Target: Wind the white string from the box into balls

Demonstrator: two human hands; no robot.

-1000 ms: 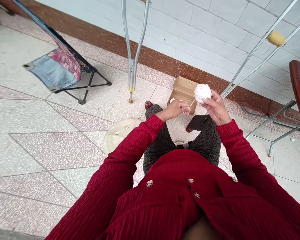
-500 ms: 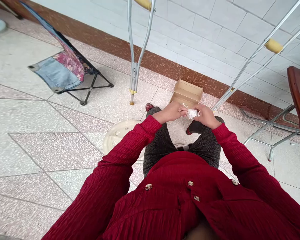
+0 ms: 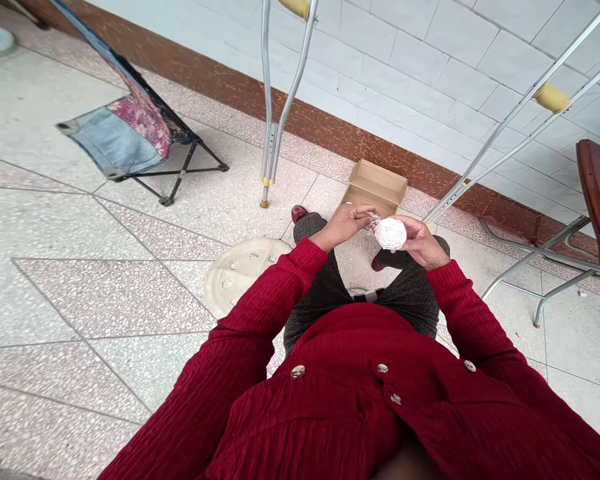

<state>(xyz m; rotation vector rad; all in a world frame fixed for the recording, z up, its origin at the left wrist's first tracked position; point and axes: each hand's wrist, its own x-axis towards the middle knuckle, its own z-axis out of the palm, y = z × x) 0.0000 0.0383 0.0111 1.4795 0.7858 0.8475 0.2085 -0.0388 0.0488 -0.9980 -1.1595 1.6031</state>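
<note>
A round white ball of string [image 3: 391, 234] is gripped in my right hand [image 3: 420, 243], its broad side turned up toward me. Just left of it, my left hand [image 3: 347, 223] pinches thin white string [image 3: 373, 223] that runs in loose loops to the ball. Both hands are above the gap between my knees. Beyond them an open cardboard box [image 3: 378, 183] sits on the floor near the wall; my hands cover its near edge.
A pale round plastic stool [image 3: 230, 273] stands left of my legs. One crutch [image 3: 270, 147] leans upright ahead, another crutch [image 3: 505, 120] to the right. A folding chair [image 3: 125, 140] is at far left, a metal-legged brown chair [image 3: 597, 207] at far right.
The ball has turned in my right hand, so a wider round face now shows. My right hand has shifted slightly right, and the string between the hands has changed shape.
</note>
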